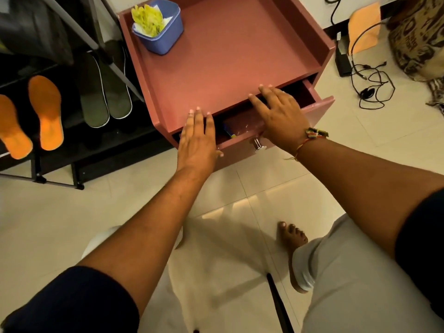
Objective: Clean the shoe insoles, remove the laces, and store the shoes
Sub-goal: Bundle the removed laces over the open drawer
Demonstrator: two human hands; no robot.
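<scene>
A pink side table [223, 56] stands ahead with its drawer [319, 109] partly pulled out. My left hand [197, 138] lies flat with straight fingers over the drawer's left end, fingertips at the tabletop's front edge. My right hand [278, 111] hovers flat over the open drawer, fingers spread, holding nothing. On the black rack [57, 174] to the left lie two orange insoles [45, 111] and two dark green insoles [105, 97]. Inside the drawer only a small blue and yellow item [228, 132] shows.
A blue tub [161, 32] with yellow cloth and white paper sits at the tabletop's back left. A metal knob [258, 144] sticks out of the drawer front. Black cables [372, 87] lie on the tiled floor at right. My bare foot [293, 239] stands below.
</scene>
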